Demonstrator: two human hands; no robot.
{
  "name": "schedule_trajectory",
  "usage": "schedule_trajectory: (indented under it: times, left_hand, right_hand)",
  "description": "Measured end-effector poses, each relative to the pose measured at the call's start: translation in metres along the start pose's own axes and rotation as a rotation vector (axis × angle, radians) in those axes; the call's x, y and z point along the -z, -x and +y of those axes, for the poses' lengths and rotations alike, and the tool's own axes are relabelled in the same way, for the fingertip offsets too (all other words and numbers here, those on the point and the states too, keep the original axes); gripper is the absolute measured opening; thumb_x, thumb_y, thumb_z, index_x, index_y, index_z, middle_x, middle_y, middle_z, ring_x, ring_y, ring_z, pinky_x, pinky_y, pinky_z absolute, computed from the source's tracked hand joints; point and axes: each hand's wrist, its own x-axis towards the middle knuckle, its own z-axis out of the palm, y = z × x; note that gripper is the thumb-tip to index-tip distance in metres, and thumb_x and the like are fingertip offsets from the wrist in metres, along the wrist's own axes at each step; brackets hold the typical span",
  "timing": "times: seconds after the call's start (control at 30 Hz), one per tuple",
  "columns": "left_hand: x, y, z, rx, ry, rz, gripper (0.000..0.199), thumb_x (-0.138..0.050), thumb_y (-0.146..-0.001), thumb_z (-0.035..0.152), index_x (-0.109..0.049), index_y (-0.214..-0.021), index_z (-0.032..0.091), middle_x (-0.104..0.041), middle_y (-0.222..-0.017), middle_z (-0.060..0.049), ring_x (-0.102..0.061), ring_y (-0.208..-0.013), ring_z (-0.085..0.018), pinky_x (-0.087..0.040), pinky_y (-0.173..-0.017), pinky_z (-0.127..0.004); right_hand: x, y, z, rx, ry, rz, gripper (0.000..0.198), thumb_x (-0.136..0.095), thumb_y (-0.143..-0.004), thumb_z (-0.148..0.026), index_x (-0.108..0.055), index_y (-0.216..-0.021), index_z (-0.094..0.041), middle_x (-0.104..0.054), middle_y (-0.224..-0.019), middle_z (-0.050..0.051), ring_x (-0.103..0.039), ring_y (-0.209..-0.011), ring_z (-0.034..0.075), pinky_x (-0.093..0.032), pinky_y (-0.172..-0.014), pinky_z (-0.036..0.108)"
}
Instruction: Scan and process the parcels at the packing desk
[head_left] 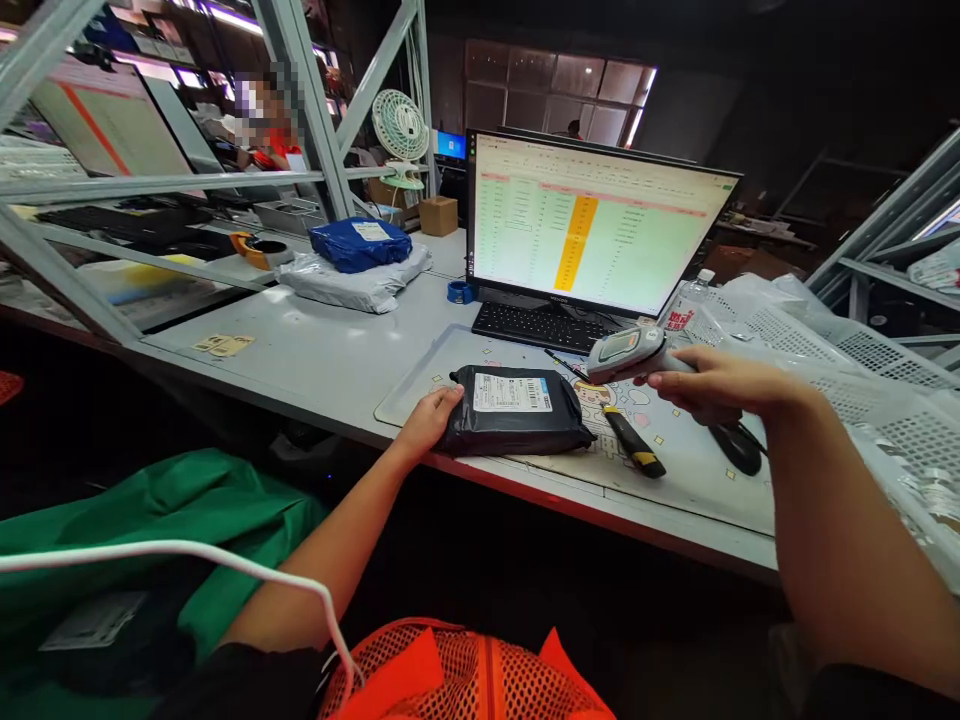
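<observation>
down at the bottom sits an orange mesh basket beside a green cloth bag, and just past them the left hand lies flat, fingers released, against the near end of the black plastic mailer parcel with a white label on the grey desk. the right hand has its fingers clenched around a grey handheld barcode scanner, held above the desk just right of the parcel, over a yellow-and-black utility knife. farther back stand the black keyboard and the lit monitor with a pale spreadsheet.
</observation>
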Motion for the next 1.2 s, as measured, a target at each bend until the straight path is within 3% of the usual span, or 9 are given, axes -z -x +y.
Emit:
schedule_trajectory:
  times: [0.2,0.3,0.37,0.47,0.53,0.67,0.87,1.0,1.2]
  left_hand:
    - [0.003,-0.024,-0.001,0.082,-0.085,-0.056,0.067,-0.071,-0.074,0.084,-0.068,-0.071,0.017,-0.068,-0.072,-0.005,-0.064,-0.076,-0.025,-0.048,-0.068,-0.032]
    - [0.013,-0.033,-0.005,0.044,-0.075,-0.025,0.062,-0.073,-0.073,0.079,-0.065,-0.069,0.018,-0.064,-0.068,-0.003,-0.061,-0.072,-0.022,-0.045,-0.064,-0.030]
    - [0.024,-0.039,-0.005,0.027,-0.070,0.003,0.061,-0.071,-0.072,0.079,-0.063,-0.069,0.019,-0.063,-0.068,-0.002,-0.059,-0.071,-0.021,-0.044,-0.063,-0.030]
    - [0.040,-0.048,-0.006,0.016,-0.069,0.043,0.063,-0.069,-0.067,0.082,-0.060,-0.066,0.020,-0.058,-0.064,-0.001,-0.054,-0.067,-0.020,-0.041,-0.062,-0.029]
    - [0.046,-0.053,-0.009,0.009,-0.067,0.057,0.064,-0.067,-0.065,0.084,-0.060,-0.065,0.020,-0.057,-0.063,-0.001,-0.052,-0.066,-0.019,-0.041,-0.063,-0.030]
    - [0.049,-0.056,-0.017,-0.016,-0.082,0.073,0.066,-0.065,-0.067,0.085,-0.063,-0.065,0.019,-0.059,-0.065,-0.001,-0.053,-0.071,-0.020,-0.042,-0.067,-0.030]
    - [0.046,-0.054,-0.022,-0.008,-0.144,0.060,0.063,-0.061,-0.073,0.083,-0.062,-0.065,0.020,-0.063,-0.070,-0.002,-0.056,-0.077,-0.023,-0.044,-0.071,-0.031]
    - [0.045,-0.052,-0.020,-0.032,-0.189,0.093,0.063,-0.059,-0.076,0.081,-0.068,-0.071,0.019,-0.070,-0.080,-0.005,-0.061,-0.085,-0.025,-0.048,-0.076,-0.031]
    - [0.045,-0.052,-0.021,-0.039,-0.178,0.074,0.066,-0.061,-0.076,0.083,-0.069,-0.071,0.018,-0.073,-0.080,-0.006,-0.063,-0.082,-0.025,-0.050,-0.074,-0.030]
  right_hand:
    - [-0.012,-0.019,-0.027,-0.014,0.075,-0.088,0.066,-0.084,-0.074,-0.081,-0.052,-0.083,-0.024,-0.045,-0.063,-0.006,-0.030,-0.043,0.006,-0.018,-0.037,0.022]
    - [-0.015,-0.046,-0.003,-0.045,0.198,0.099,0.057,-0.073,-0.087,-0.078,-0.060,-0.092,-0.023,-0.052,-0.068,-0.003,-0.037,-0.045,0.008,-0.023,-0.040,0.023]
    - [-0.018,-0.068,0.022,-0.088,0.358,0.297,0.047,-0.065,-0.098,-0.067,-0.066,-0.100,-0.020,-0.065,-0.079,0.004,-0.054,-0.055,0.013,-0.036,-0.047,0.026]
    - [-0.027,-0.099,0.066,-0.193,0.570,0.566,0.039,-0.059,-0.104,-0.047,-0.070,-0.120,-0.013,-0.076,-0.115,0.018,-0.074,-0.101,0.027,-0.054,-0.078,0.031]
    - [-0.037,-0.113,0.094,-0.288,0.602,0.664,0.048,-0.055,-0.105,-0.040,-0.063,-0.140,-0.008,-0.073,-0.130,0.024,-0.072,-0.122,0.033,-0.054,-0.095,0.036]
    - [-0.053,-0.124,0.124,-0.403,0.587,0.736,0.065,-0.054,-0.103,-0.037,-0.048,-0.156,-0.001,-0.070,-0.134,0.030,-0.070,-0.126,0.039,-0.054,-0.103,0.048]
    - [-0.043,-0.163,0.078,-0.241,0.542,0.994,0.060,-0.045,-0.104,-0.042,-0.056,-0.150,-0.004,-0.060,-0.148,0.030,-0.057,-0.140,0.041,-0.046,-0.115,0.050]
    - [-0.047,-0.221,0.049,-0.079,0.428,0.931,0.060,-0.039,-0.106,-0.032,-0.046,-0.159,-0.005,-0.057,-0.156,0.023,-0.054,-0.142,0.030,-0.039,-0.122,0.038]
    - [-0.077,-0.270,0.066,-0.118,0.396,0.893,0.070,-0.043,-0.106,-0.035,-0.032,-0.169,-0.005,-0.036,-0.174,0.022,-0.025,-0.163,0.037,-0.021,-0.132,0.054]
